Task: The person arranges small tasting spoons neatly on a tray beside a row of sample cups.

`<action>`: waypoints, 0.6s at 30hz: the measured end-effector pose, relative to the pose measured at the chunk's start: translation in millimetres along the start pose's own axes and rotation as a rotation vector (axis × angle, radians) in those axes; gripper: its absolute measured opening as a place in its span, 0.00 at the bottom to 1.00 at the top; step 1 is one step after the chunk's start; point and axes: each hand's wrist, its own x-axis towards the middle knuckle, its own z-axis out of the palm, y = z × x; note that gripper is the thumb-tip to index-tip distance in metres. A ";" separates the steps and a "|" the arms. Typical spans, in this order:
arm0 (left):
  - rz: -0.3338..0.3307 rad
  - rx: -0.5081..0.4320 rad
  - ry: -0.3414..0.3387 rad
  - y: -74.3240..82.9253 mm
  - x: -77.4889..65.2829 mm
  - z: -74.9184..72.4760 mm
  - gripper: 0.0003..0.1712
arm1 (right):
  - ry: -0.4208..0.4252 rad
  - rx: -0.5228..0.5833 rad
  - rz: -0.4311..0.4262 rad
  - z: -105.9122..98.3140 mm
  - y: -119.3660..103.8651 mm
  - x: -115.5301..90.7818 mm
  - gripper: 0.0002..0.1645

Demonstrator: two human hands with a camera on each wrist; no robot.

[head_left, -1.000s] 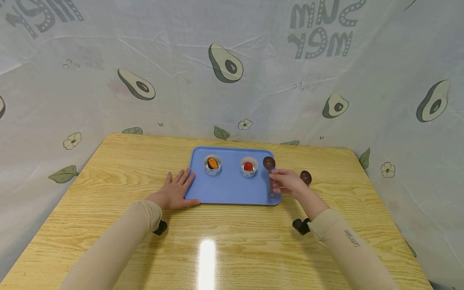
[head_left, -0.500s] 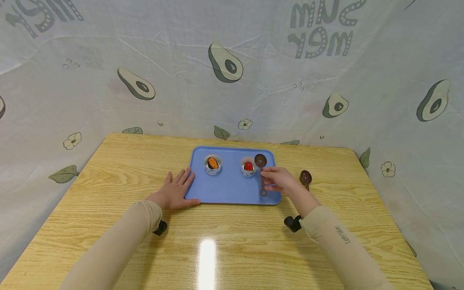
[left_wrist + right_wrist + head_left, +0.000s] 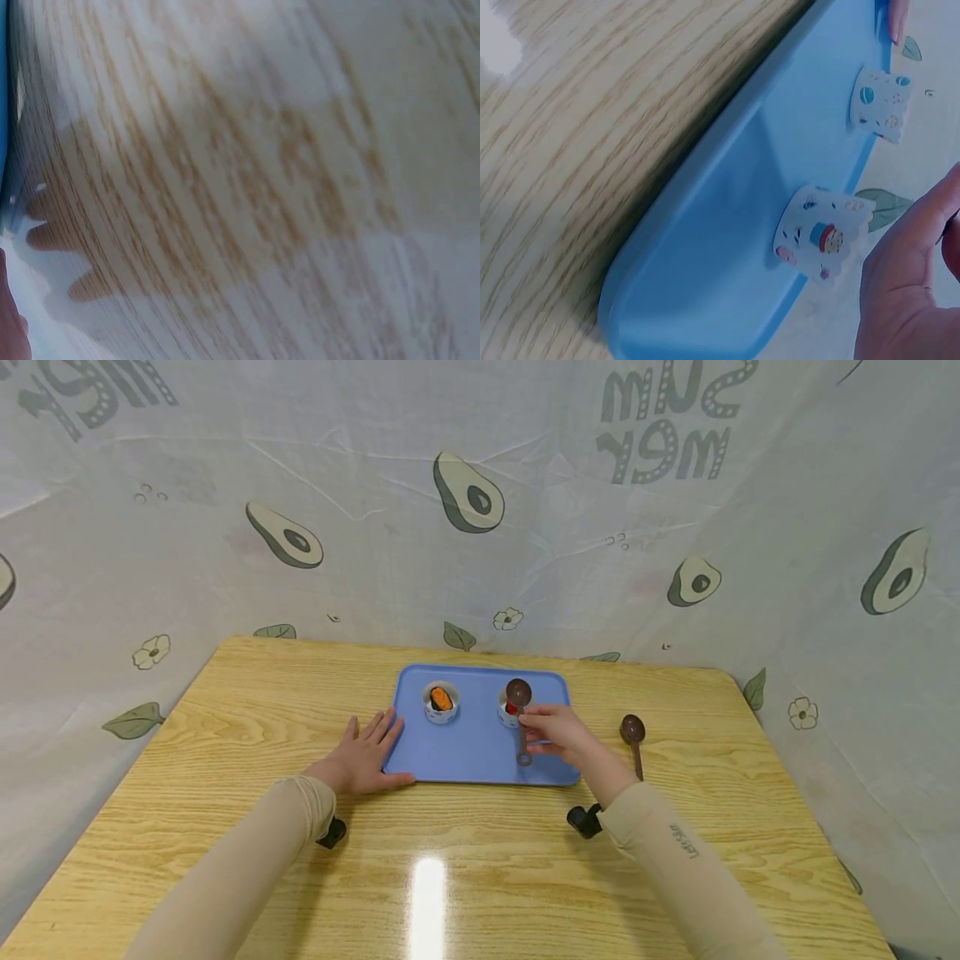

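My right hand (image 3: 557, 732) pinches the handle of a brown spoon (image 3: 518, 692) with a round, deep bowl. The spoon's bowl overlaps the right paper cup (image 3: 508, 717) in the head view and partly hides the red piece (image 3: 511, 707) inside. To the left, a second paper cup (image 3: 441, 714) holds an orange-topped sushi-like piece (image 3: 441, 697). Both cups stand on a blue tray (image 3: 468, 760). My left hand (image 3: 362, 758) lies with fingers spread at the tray's left edge, thumb along the front corner. In the right wrist view the printed cup (image 3: 821, 232) stands beyond the tray's near rim.
Another brown spoon (image 3: 633, 731) lies on the wooden table (image 3: 480, 877) to the right of the tray. A light cloth (image 3: 360, 527) printed with avocados hangs behind and beside the table. Black wrist devices (image 3: 585, 821) sit below each wrist.
My right hand has carried the spoon leftward from the tray's right side to the right cup. The other spoon is more exposed. The left hand stays at the tray edge.
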 end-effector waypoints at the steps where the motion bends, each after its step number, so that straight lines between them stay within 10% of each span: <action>1: -0.001 0.004 0.000 -0.8 0.4 1.2 0.58 | 0.002 0.003 0.002 1.8 0.2 0.3 0.23; 18: 0.008 0.005 0.007 -5.4 1.7 5.3 0.60 | 0.007 0.050 0.013 25.9 -1.1 7.4 0.20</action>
